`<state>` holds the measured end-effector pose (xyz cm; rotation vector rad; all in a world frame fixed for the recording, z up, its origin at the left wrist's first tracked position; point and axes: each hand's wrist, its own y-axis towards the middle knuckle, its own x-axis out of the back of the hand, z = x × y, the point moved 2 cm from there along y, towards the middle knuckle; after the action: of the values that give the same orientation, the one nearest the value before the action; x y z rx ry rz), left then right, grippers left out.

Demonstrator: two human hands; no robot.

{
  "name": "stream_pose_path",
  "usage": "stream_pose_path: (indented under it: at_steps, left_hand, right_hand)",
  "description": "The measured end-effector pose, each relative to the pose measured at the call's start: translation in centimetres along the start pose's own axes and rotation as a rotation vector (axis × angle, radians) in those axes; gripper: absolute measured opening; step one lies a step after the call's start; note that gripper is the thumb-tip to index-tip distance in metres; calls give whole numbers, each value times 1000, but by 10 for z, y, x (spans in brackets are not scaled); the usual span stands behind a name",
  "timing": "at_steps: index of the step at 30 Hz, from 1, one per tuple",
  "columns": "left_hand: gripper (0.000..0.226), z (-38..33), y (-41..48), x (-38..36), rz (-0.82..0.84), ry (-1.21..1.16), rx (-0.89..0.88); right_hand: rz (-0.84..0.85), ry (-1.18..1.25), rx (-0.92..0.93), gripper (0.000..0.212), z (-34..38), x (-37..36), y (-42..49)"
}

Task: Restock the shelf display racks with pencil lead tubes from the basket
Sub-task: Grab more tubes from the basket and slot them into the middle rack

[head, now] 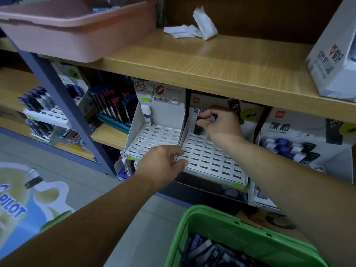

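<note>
A white slotted display rack (210, 160) sits under the wooden shelf, almost all of its slots bare. My right hand (219, 122) pinches a black pencil lead tube (198, 126) that stands upright in a slot at the rack's back left corner. My left hand (163, 160) grips the rack's front left corner. To its left stands a second white rack (154, 137) with one white tube (146, 113) at the back. A green basket (231, 228) at the bottom holds several dark and purple lead tubes (208, 251).
A third rack (289, 149) on the right holds several blue and black tubes. The wooden shelf (212, 60) above carries a pink tub (73, 29), crumpled white paper (194, 27) and a white box (335, 54). Pen displays (113, 106) fill the shelves to the left.
</note>
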<state>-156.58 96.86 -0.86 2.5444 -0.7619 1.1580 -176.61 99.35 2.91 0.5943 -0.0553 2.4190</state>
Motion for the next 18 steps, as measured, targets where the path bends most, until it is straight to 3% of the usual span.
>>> stream_pose_path:
  at_steps: [10, 18]
  left_hand:
    - [33, 2, 0, -4, -3, -19, -32]
    - [35, 0, -1, -2, 10, -21, -10]
  right_hand:
    - [28, -92, 71, 10, -2, -12, 3]
    - [139, -442, 107, 17, 4, -11, 3]
